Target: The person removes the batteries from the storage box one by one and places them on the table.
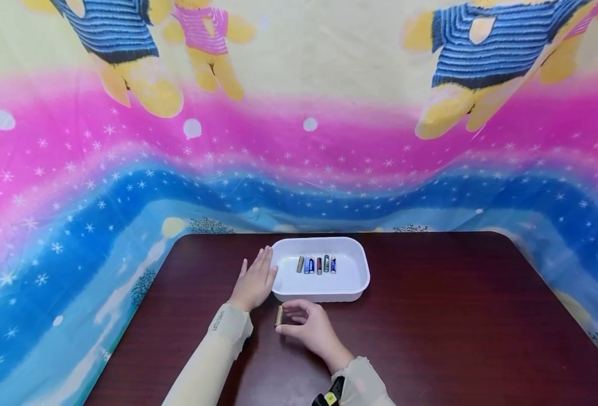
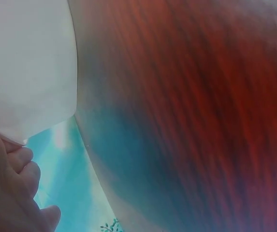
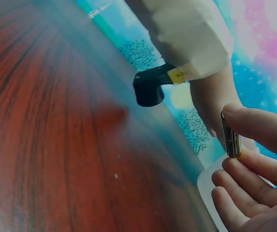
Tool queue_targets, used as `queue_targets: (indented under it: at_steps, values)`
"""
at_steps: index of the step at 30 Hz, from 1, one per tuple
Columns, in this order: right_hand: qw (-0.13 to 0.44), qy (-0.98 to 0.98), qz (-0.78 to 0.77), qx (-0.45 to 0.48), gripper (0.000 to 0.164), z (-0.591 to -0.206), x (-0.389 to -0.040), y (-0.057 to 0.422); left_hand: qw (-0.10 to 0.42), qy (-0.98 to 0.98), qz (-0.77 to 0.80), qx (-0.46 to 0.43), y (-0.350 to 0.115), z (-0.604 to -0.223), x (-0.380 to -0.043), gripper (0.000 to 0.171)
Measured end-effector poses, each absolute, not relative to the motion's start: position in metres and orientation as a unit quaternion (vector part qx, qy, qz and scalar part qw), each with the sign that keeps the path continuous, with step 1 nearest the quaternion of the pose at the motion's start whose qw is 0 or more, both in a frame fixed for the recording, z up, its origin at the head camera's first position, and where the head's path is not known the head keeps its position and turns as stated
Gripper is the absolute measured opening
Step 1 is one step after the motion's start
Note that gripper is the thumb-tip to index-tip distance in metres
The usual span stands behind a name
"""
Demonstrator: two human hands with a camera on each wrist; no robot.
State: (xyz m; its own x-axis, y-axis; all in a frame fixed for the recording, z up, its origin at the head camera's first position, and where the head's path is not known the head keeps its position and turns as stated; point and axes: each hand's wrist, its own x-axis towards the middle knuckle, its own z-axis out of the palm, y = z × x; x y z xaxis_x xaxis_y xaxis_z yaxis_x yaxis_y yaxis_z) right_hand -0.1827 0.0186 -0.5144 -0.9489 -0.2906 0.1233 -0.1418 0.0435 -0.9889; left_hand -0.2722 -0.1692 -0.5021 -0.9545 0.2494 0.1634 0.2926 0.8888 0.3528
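Note:
A white plastic tray (image 1: 288, 285) stands near the table's far edge. In it several small batteries (image 1: 326, 263) lie side by side in a row. My left hand (image 1: 253, 280) is at the tray's left side, fingers extended along the rim; in the left wrist view its fingertips touch the tray wall (image 2: 32, 63). Just in front of the tray, my right hand (image 1: 311, 327) pinches a gold-and-dark battery (image 1: 279, 317) by its ends between thumb and finger. The right wrist view shows this battery (image 3: 232, 137) close up, the other fingers loosely bent below it.
The dark reddish-brown table (image 1: 446, 316) is glossy and reaches out on both sides of the tray. A patterned cloth (image 1: 299, 141) hangs behind it and down its sides. A black device (image 3: 150, 87) is strapped near the left wrist.

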Motion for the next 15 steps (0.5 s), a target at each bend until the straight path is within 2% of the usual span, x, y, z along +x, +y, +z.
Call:
queue_targets:
  at_steps: [15]
  values:
    - [0.049, 0.768, -0.62, -0.153, 0.042, -0.53, -0.185, 0.015, 0.053, -0.972, -0.179, -0.144, -0.17, -0.503, -0.274, 0.061]
